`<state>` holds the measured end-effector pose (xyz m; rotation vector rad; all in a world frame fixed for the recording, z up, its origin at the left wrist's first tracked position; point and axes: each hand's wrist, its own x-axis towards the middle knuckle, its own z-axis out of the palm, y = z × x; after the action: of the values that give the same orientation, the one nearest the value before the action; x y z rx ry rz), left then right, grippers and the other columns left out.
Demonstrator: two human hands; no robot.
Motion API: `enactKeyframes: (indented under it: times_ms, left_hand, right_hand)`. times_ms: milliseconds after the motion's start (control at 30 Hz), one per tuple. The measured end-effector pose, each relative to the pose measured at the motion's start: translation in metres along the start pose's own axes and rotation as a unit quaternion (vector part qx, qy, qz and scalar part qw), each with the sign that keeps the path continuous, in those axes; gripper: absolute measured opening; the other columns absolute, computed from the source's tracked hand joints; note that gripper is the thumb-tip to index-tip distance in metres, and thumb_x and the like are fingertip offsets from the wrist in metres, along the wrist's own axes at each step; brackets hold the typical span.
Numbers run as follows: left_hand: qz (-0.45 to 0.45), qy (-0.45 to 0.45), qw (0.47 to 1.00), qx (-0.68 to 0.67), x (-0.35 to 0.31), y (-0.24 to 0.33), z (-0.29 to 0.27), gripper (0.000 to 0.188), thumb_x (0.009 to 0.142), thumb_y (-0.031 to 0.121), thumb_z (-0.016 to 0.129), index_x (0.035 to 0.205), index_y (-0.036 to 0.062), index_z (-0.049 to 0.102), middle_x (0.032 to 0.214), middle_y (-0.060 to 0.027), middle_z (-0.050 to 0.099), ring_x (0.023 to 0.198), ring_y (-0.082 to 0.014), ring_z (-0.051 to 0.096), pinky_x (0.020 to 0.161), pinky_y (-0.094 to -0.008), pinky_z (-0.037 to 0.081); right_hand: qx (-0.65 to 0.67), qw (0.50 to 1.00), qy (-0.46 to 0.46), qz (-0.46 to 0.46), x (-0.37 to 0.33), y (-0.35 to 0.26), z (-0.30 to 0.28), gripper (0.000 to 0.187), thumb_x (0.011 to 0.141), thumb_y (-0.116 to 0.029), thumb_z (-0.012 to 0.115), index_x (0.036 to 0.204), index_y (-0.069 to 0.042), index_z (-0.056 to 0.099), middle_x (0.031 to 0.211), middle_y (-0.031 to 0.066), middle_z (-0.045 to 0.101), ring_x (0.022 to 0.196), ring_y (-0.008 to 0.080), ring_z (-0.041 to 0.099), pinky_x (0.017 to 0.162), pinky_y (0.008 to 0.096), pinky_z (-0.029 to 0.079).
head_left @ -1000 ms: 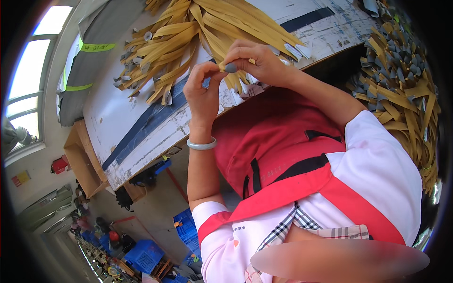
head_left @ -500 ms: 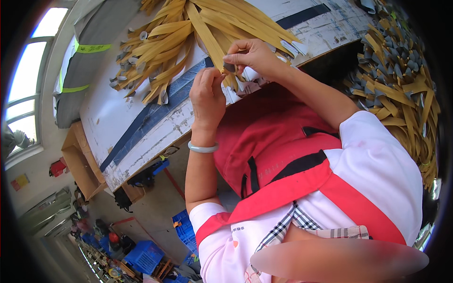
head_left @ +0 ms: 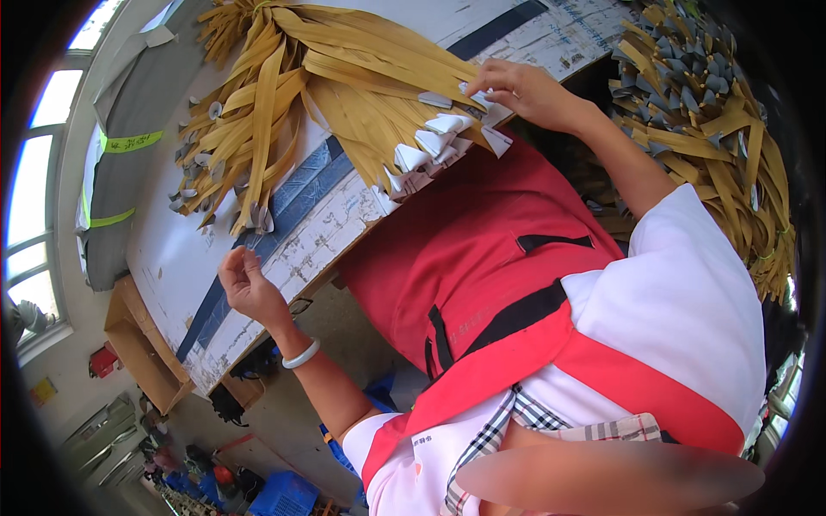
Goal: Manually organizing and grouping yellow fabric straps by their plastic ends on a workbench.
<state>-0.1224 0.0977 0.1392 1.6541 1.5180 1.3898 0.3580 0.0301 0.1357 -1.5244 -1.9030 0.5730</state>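
Observation:
A fan of flat mustard-yellow strips (head_left: 379,86) with white tabs on their ends spreads across the worktable (head_left: 344,185), the tabs along the near edge. My right hand (head_left: 533,95) is at the fan's right side, its bent fingers closed on a white-tabbed strip end (head_left: 489,96). To the left lies a second bunch of yellow strips (head_left: 267,129), with curled grey and white ends. My left hand (head_left: 249,285) is in front of that bunch, over the table's near edge, fingers curled in and no strip showing in it. A pale bracelet circles its wrist.
A big pile of grey-ended yellow strips (head_left: 705,129) hangs to the right of the table. Dark blue bands (head_left: 284,219) cross the tabletop. An open cardboard box (head_left: 142,340) is at the left end, below a grey draped roll (head_left: 129,189). Blue crates (head_left: 284,494) stand behind.
My hands were together at a grey-ended strip in front of the fan. My left hand has moved away left and down; my right hand has moved to the white tabs. The view has shifted.

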Motion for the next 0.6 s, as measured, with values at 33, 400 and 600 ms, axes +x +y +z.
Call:
enactKeyframes:
  times_ms: [33,400,600]
  left_hand:
    - [0.001,-0.004,1.0,-0.005,-0.003,0.0,0.01,0.007,0.095,0.002,0.061,0.101,0.0004,0.064,0.093,-0.0032,0.063,0.081,-0.0113,0.059,0.075,-0.023,0.049]
    - [0.131,-0.274,0.949,-0.083,-0.047,0.11,0.153,0.019,0.082,-0.005,0.068,0.101,-0.0006,0.064,0.098,-0.0122,0.065,0.084,-0.0219,0.065,0.076,-0.0303,0.052]
    - [0.249,-0.244,0.933,-0.085,-0.039,0.112,0.179,0.021,0.075,-0.004,0.074,0.093,0.0003,0.065,0.092,-0.0115,0.066,0.08,-0.0267,0.065,0.072,-0.033,0.052]
  right_hand:
    - [-0.085,0.996,-0.034,-0.018,-0.007,-0.003,0.001,0.019,0.092,-0.008,0.06,0.11,-0.008,0.064,0.096,0.0054,0.059,0.085,0.022,0.061,0.073,0.0336,0.05]
    - [0.081,0.99,-0.086,-0.082,0.015,-0.04,-0.004,0.008,0.085,-0.005,0.068,0.091,-0.003,0.062,0.091,0.0082,0.06,0.087,0.0229,0.061,0.076,0.0328,0.048]
    - [0.324,0.939,-0.109,0.04,0.036,-0.087,0.014,0.011,0.09,-0.01,0.068,0.094,-0.001,0.064,0.09,0.0032,0.062,0.083,0.0094,0.059,0.077,0.0237,0.048]
